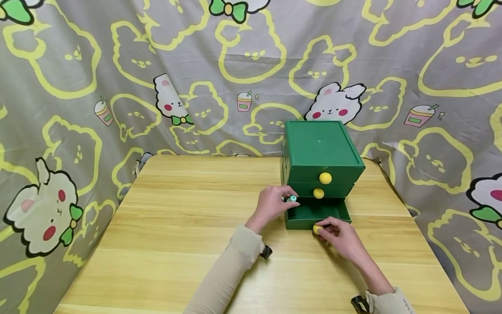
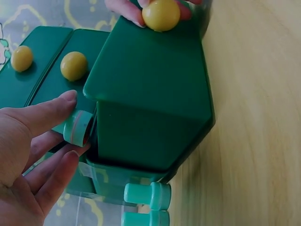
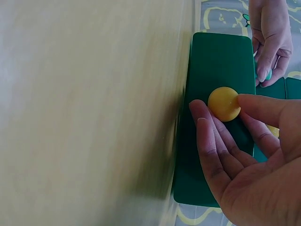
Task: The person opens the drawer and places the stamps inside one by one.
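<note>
A green drawer cabinet [image 1: 323,146] stands on the table with its bottom drawer [image 1: 300,223] pulled out. My right hand [image 1: 343,239] pinches that drawer's round yellow knob [image 3: 224,104] between thumb and fingers. Beside the drawer's left edge, my left hand [image 1: 270,204] holds a small teal stamp [image 2: 78,127] between thumb and fingertips. The stamp's dark red end faces the drawer in the left wrist view. Two more teal stamps [image 2: 148,195] stand by the cabinet's left side, hidden from the head view.
The two upper drawers are shut, each with a yellow knob [image 1: 325,178]. The wooden table [image 1: 176,209] stretches left of the cabinet. A grey curtain [image 1: 196,65] with yellow cartoon outlines hangs behind and at both sides.
</note>
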`<action>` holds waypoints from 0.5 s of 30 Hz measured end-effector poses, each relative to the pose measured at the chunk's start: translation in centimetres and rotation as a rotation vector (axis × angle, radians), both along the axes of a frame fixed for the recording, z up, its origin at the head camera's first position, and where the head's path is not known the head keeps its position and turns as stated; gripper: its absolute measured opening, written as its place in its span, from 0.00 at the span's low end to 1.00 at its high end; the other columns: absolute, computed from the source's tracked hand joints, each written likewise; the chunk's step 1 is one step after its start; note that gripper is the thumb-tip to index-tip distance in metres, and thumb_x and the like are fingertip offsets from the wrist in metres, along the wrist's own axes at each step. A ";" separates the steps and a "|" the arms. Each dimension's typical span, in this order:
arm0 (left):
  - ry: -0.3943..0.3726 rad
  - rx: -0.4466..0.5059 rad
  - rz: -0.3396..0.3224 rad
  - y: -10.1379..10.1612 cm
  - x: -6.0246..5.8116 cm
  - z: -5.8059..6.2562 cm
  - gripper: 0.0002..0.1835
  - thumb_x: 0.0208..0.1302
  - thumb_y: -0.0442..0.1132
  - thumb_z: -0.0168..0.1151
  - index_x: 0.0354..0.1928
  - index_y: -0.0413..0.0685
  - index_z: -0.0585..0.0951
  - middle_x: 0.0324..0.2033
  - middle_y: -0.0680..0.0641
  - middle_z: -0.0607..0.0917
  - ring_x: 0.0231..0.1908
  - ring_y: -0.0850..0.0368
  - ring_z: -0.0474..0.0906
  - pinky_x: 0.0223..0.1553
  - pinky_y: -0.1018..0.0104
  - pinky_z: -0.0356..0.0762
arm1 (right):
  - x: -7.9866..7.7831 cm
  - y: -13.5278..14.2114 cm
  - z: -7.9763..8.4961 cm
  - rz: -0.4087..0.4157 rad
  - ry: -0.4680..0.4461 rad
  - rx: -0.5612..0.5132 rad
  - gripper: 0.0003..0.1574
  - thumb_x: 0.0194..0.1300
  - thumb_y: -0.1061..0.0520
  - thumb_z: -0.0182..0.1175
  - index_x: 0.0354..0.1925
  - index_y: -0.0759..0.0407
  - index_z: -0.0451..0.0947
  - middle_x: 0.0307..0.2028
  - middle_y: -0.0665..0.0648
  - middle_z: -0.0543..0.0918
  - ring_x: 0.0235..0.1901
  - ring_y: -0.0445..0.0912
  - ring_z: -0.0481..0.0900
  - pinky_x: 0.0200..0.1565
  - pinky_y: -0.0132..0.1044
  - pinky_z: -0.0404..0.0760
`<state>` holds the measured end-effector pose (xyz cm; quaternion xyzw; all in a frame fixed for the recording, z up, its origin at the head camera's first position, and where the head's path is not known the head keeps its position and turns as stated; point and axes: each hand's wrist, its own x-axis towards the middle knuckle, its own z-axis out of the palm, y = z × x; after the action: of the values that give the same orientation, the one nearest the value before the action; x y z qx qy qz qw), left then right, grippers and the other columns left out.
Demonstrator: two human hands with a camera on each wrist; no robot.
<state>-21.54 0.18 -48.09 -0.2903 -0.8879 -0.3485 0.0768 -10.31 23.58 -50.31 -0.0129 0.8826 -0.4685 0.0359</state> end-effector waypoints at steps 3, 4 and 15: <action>-0.004 0.005 -0.013 0.1 0.1 -0.1 0.09 0.61 0.49 0.77 0.41 0.58 0.91 0.36 0.59 0.92 0.37 0.67 0.88 0.41 0.72 0.81 | 0.0 0.0 0.0 -0.001 0.000 0.000 0.07 0.72 0.60 0.65 0.48 0.57 0.86 0.37 0.59 0.89 0.34 0.49 0.87 0.34 0.35 0.85; -0.004 0.004 -0.016 0.2 0.1 -0.1 0.09 0.61 0.49 0.77 0.41 0.58 0.91 0.36 0.59 0.92 0.37 0.68 0.88 0.41 0.72 0.81 | 0.0 0.0 0.0 -0.001 -0.001 -0.001 0.08 0.72 0.60 0.65 0.48 0.57 0.86 0.37 0.59 0.89 0.34 0.49 0.87 0.34 0.35 0.85; -0.030 0.001 -0.019 0.3 0.1 -0.6 0.08 0.61 0.48 0.77 0.41 0.59 0.91 0.37 0.60 0.92 0.37 0.68 0.87 0.43 0.73 0.80 | 0.1 -0.1 -0.1 -0.010 0.001 -0.011 0.07 0.72 0.61 0.66 0.47 0.57 0.86 0.37 0.58 0.89 0.33 0.47 0.87 0.34 0.35 0.86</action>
<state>-21.44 0.49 -48.67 -0.2935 -0.8860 -0.3539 0.0605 -10.25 23.48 -50.39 -0.0088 0.8802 -0.4734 0.0332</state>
